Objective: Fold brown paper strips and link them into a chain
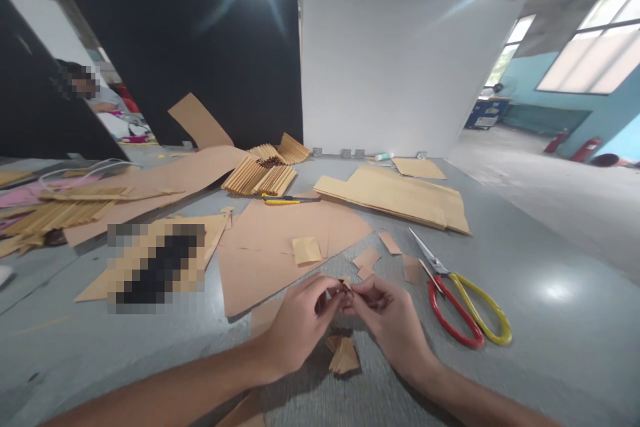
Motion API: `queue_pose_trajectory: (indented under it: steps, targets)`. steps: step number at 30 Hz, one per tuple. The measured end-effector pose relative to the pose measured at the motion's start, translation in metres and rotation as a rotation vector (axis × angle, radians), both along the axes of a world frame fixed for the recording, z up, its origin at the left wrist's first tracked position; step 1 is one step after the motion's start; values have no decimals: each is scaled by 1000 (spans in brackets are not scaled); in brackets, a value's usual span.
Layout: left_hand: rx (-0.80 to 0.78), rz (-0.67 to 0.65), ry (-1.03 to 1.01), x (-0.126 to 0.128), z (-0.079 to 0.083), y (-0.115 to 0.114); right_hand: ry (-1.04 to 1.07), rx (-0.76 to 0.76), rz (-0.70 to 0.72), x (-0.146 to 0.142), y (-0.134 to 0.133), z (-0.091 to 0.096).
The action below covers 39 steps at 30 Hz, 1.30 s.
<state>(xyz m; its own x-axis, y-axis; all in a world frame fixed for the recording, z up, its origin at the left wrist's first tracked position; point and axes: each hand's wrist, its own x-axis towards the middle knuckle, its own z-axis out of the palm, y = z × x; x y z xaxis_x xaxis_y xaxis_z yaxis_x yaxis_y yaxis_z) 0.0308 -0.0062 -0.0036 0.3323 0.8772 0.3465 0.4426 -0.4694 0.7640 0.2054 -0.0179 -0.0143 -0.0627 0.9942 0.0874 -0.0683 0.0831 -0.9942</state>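
My left hand [306, 313] and my right hand [387, 317] meet low in the middle of the head view, fingertips pinched together on a small piece of brown paper [345, 285]. Most of that piece is hidden by the fingers. Just below them on the table lies a small pleated brown paper piece [344, 355], fanned out. To the right of my right hand rest large scissors [453, 297], one handle red and one yellow, blades apart. Small cut paper pieces [367, 258] are scattered beyond my fingers, and a paper square [306, 251] lies on a larger brown sheet [270, 273].
Behind are stacks of pleated paper [260, 177], a yellow utility knife [287, 199] and folded brown paper [395, 193]. More pleated strips [75, 217] and a blurred-out dark patch [160, 267] are at left. Black and white panels [400, 67] border the grey table. A person sits far left.
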Motion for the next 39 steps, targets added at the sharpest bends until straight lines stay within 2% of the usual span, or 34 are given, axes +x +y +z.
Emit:
queue_pose_trajectory:
  steps: [3, 10, 16, 18, 21, 24, 26, 31, 34, 39]
  targets:
    - [-5, 43, -43, 1, -4, -2, -17, -5, -13, -1, -1, 2]
    - [-1, -97, -14, 1, 2, -1, -18, -3, -33, -3, -2, 9]
    - [-37, -154, -24, 0, 10, 0, 26, -24, -10, -1, 0, 4]
    - [-81, -114, -63, 0, 11, 1, 28, -21, 11, -1, 1, 3]
    - [-236, -39, -228, 1, 10, 3, 22, -7, 28, -1, 1, 4]
    - [-350, -35, -334, 1, 8, 4, 50, -4, 31, -1, 0, 4]
    - [-329, -45, -300, 1, 7, 4, 65, -4, 36, -1, 0, 3]
    - [-119, 56, -182, 0, 3, 0, 84, 0, 46, -1, 0, 1]
    - [-25, 65, -129, -1, 1, -1, 90, -1, 50, -2, -1, 4]
    - [-50, -13, -91, 0, 5, -2, 40, 19, 21, -2, -2, 4]
